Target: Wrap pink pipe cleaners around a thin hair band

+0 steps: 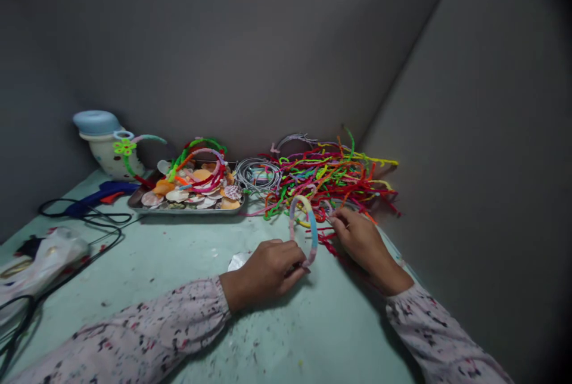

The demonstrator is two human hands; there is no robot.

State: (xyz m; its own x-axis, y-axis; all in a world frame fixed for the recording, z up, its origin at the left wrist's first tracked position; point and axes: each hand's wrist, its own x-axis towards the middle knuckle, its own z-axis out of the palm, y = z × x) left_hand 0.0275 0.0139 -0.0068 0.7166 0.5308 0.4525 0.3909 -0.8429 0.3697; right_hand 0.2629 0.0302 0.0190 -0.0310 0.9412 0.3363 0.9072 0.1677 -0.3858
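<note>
My left hand [272, 268] pinches the lower end of a pastel fuzzy ring [313, 226], banded in yellow, blue and pink, and holds it upright above the table. To its right, my right hand [360, 241] reaches to the near edge of a tangled pile of coloured pipe cleaners [330, 169]. Its thumb and fingers are pressed together there; what lies between them is too small to make out. Red pipe cleaner pieces [328, 245] lie just left of that hand. Partly behind my left hand is a small silvery piece [238, 260].
A metal tray [192, 212] holds seashells and fuzzy rings. Coiled grey wire [258, 174] sits beside it. At left are a spotted container [111, 155] with a blue lid, a blue glue gun [96, 196], black cable [96, 256] and a white plastic bag [47, 259]. Grey walls border the table [179, 265].
</note>
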